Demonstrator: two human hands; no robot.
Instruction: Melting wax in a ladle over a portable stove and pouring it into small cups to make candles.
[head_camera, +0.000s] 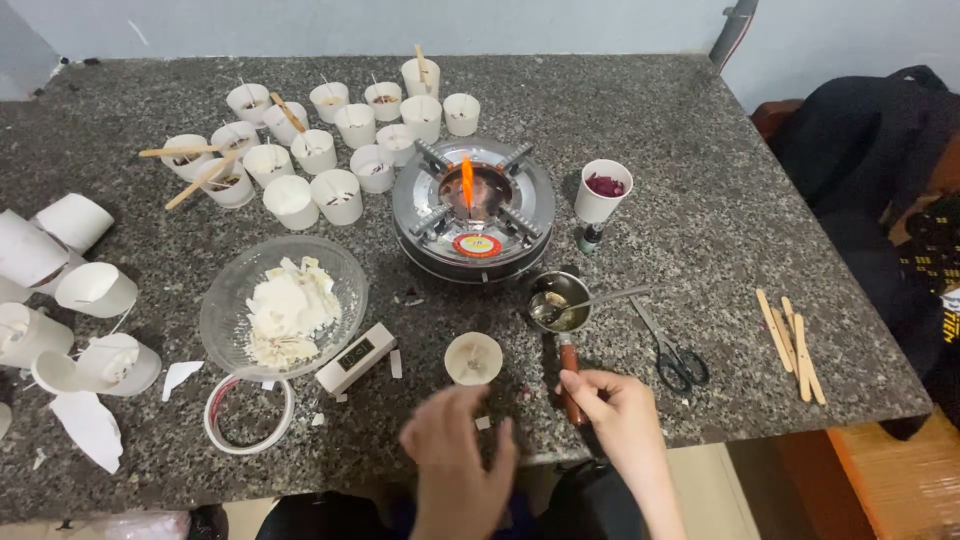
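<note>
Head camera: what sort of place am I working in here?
Probably a home or small-workshop candle-making bench: a lit burner, a glass bowl of white wax pieces, and many small white cups with wicks on a granite table.

A lit stove (473, 212) stood mid-bench (700, 150) with an orange flame. A glass bowl (283, 305) of white wax flakes sat to its left. Behind these, a cluster of white cups (340, 140) held wicks and sticks. Scissors (672, 350) and loose wooden sticks (790, 345) lay on the right. A tape roll (248, 413) lay near the front edge.
</note>
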